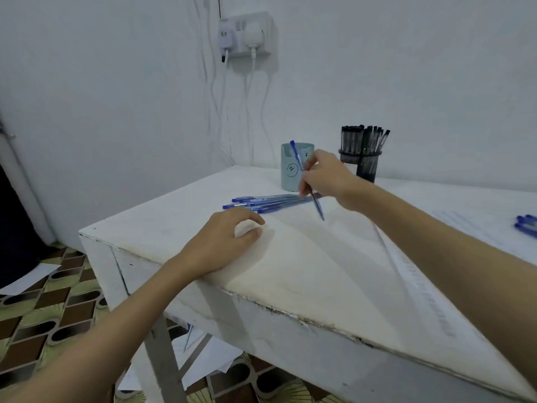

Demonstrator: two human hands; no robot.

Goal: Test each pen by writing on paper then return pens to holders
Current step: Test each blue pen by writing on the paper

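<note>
- My right hand [325, 178] pinches a blue pen [306, 178], tilted, cap end up, tip just above the table [174, 228].
- My left hand [220, 242] rests on the tabletop near the edge, fingers loosely curled, holding nothing.
- A row of blue pens [261, 202] lies on the table between my hands.
- Behind them stands a pale green holder [292, 170]; beside it, a black mesh holder [363, 164] full of black pens [364, 139].
- Paper [430, 286] lies under my right forearm; more blue pens [527, 225] lie at the far right.
</note>
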